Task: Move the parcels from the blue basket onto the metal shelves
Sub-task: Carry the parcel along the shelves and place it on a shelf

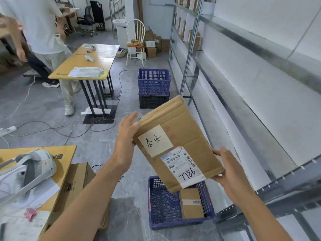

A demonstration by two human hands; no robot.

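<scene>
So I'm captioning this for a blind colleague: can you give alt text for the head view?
Two bare hands, left hand and right hand, hold a flat cardboard parcel with a handwritten label above a blue basket that holds one smaller parcel. Bare metal shelves run along the right.

- The grey tiled floor (43,105) carries a blue basket (157,206) at the near end, just beside the metal shelves (260,129); a small brown parcel (192,203) lies inside it.
- Farther along the floor, a second blue crate (154,82) sits on a black crate (153,101).
- A wooden table (97,58) stands on the floor, with papers (86,72) lying on it.
- Cables (52,129) trail over the tiles.
- The near desk (67,153) holds a headset (29,169) and a pink clip (31,213).
- A cardboard box (76,180) stands against it.
</scene>
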